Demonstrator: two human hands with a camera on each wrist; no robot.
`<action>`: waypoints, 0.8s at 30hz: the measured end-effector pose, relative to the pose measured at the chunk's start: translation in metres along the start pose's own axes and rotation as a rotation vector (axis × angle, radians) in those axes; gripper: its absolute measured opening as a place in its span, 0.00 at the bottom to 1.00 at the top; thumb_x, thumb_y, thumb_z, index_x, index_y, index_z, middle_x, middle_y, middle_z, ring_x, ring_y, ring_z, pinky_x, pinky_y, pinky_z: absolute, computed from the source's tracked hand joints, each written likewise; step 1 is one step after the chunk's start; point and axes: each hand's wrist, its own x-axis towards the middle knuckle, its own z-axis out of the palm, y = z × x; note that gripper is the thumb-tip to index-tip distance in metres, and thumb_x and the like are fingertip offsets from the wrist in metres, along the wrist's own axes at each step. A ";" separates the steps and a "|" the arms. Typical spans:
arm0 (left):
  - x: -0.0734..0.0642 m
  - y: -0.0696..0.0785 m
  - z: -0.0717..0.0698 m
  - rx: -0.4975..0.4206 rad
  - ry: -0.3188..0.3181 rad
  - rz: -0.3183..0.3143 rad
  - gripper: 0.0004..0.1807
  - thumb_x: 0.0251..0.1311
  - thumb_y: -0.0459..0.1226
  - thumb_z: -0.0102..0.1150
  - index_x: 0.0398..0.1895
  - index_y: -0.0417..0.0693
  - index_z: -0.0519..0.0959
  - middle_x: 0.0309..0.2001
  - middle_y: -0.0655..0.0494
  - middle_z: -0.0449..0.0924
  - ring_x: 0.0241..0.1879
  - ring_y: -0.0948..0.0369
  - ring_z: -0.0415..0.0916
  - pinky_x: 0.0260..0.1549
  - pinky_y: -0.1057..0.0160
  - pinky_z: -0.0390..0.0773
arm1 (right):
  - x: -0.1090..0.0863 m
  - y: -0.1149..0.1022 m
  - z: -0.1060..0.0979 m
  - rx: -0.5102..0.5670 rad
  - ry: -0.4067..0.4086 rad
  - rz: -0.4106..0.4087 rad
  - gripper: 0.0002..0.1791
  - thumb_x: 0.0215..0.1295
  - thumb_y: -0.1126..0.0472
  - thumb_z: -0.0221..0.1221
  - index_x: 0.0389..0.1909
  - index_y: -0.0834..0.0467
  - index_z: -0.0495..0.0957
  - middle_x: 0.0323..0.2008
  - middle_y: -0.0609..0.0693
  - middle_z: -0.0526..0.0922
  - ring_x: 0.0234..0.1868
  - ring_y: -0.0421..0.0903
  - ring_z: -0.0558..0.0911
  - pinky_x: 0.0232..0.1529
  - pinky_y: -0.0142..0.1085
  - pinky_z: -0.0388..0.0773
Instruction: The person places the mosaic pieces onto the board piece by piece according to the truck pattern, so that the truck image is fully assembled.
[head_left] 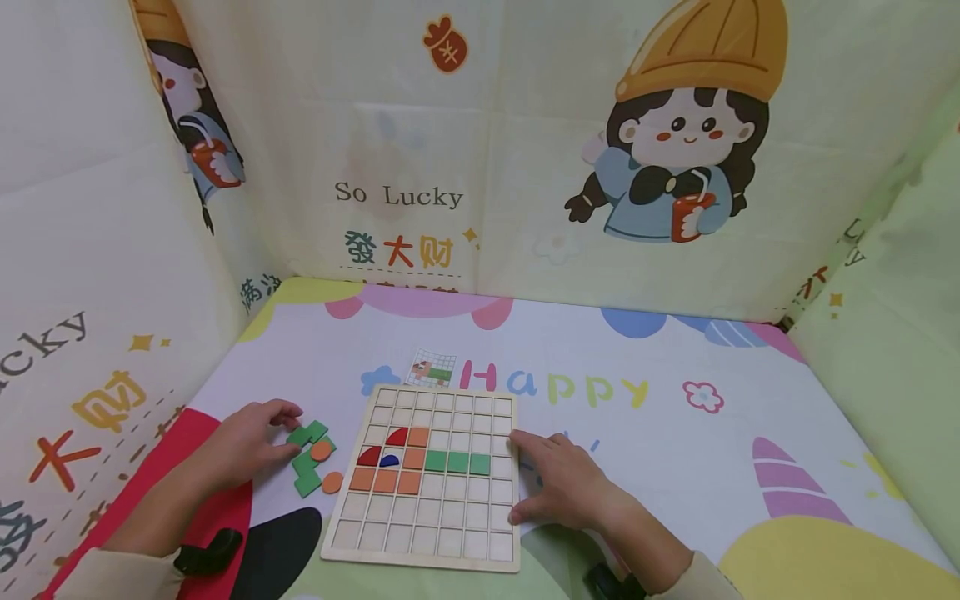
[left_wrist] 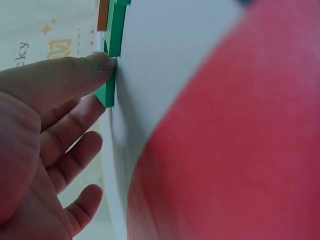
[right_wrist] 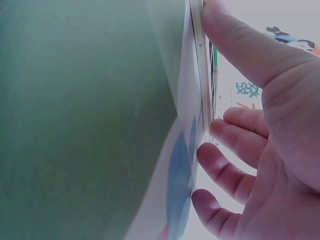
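At the left of the head view, my left hand (head_left: 251,442) pinches a green square tile (left_wrist: 107,95) between thumb and fingers, at the edge of a small pile. More green tiles (head_left: 307,483) and orange discs (head_left: 332,482) lie beside it. My right hand (head_left: 566,483) rests its thumb and fingertips against the right edge of a wooden grid board (head_left: 420,563). On that board lie orange squares (head_left: 385,481), a row of green squares (head_left: 457,462), two red quarter-round pieces (head_left: 397,437) and a blue half-round piece (head_left: 389,460).
Behind the board lies a small picture card (head_left: 442,362) with a grid pattern on it. The tabletop carries a printed cloth (head_left: 637,433) with letters and shapes. Printed fabric walls (head_left: 510,167) stand at the back and both sides.
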 end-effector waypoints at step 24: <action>0.005 0.012 -0.002 -0.065 0.023 -0.045 0.35 0.45 0.35 0.78 0.56 0.32 0.73 0.47 0.40 0.78 0.49 0.40 0.72 0.34 0.53 0.84 | 0.001 0.002 0.000 -0.010 0.015 -0.021 0.53 0.44 0.40 0.77 0.70 0.57 0.67 0.62 0.54 0.77 0.53 0.54 0.73 0.51 0.54 0.71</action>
